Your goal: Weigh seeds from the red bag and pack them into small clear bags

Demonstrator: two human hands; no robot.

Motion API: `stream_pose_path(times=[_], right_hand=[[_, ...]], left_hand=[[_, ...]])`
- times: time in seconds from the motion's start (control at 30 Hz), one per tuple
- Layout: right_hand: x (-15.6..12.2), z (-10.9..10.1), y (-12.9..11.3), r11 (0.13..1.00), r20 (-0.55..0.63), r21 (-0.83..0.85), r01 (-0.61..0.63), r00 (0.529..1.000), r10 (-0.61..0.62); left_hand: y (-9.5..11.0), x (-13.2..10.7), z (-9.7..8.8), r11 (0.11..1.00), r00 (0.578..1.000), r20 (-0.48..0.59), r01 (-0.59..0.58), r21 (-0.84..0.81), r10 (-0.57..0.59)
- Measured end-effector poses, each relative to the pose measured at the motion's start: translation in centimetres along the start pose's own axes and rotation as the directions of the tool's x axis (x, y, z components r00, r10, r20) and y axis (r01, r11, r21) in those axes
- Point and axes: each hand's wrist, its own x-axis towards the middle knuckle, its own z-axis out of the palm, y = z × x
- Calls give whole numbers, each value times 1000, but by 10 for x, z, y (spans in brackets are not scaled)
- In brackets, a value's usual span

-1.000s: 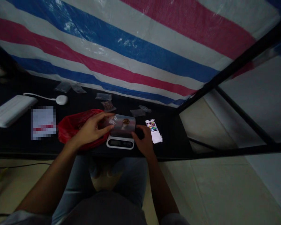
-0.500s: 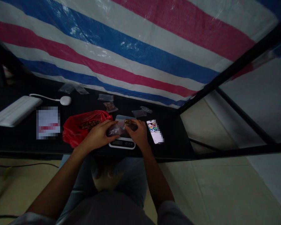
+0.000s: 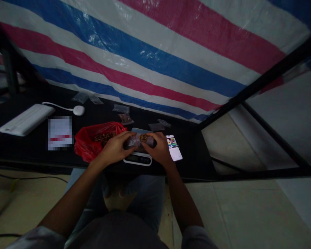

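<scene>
My left hand (image 3: 116, 149) grips a small clear plastic bag (image 3: 131, 141) between thumb and fingers. Opposite it, my right hand (image 3: 160, 148) pinches a little clump of brownish-gold pieces (image 3: 143, 138) at the bag's right side. Whether the clump is inside the bag or just beside it, I cannot tell. Both hands are over a white digital scale (image 3: 138, 159), its display toward me and its plate mostly covered. Against my left hand lies an open red plastic bag (image 3: 86, 142) with many small brown pieces (image 3: 103, 137) in it.
A filled little bag (image 3: 125, 118) lies behind the scale, with flat clear bags (image 3: 121, 108) around it. Right of my hand is a lit phone (image 3: 174, 148). To the left are a blurred-out card (image 3: 60, 133) and a white power bank (image 3: 27, 119) with a cabled round puck (image 3: 78, 110).
The clump in my right hand has come closer to the clear bag, and the hands are nearer each other. The view has shifted slightly.
</scene>
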Motion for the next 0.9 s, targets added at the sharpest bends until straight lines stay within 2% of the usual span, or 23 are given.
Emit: stream_pose_path(times=[0.17,0.3,0.43,0.57,0.73,0.83,0.9], right_hand=[[10,-16,-10,990,139,-103,101,987,-86],[22,-26,-21,974,247,-118,192,956,-158],[38,-39,-34,964,367,-20,266,899,-241],[56,-49,-50,944,496,21,328,817,-295],[73,-56,-72,915,553,36,401,755,-352],[76,-59,-75,910,537,54,410,757,-373],[73,-58,-67,923,471,65,379,804,-363]], left_hand=[[0,-1,4,998,998,-48,-30,-51,28],[-1,-3,5,994,995,-82,-64,-93,57],[0,-5,5,991,991,-120,-69,-117,55],[2,-9,2,983,985,-161,-89,-160,63],[1,-12,-1,977,975,-212,-107,-187,67],[-1,-14,-3,976,971,-228,-119,-184,75],[-3,-15,-4,976,970,-229,-121,-179,79]])
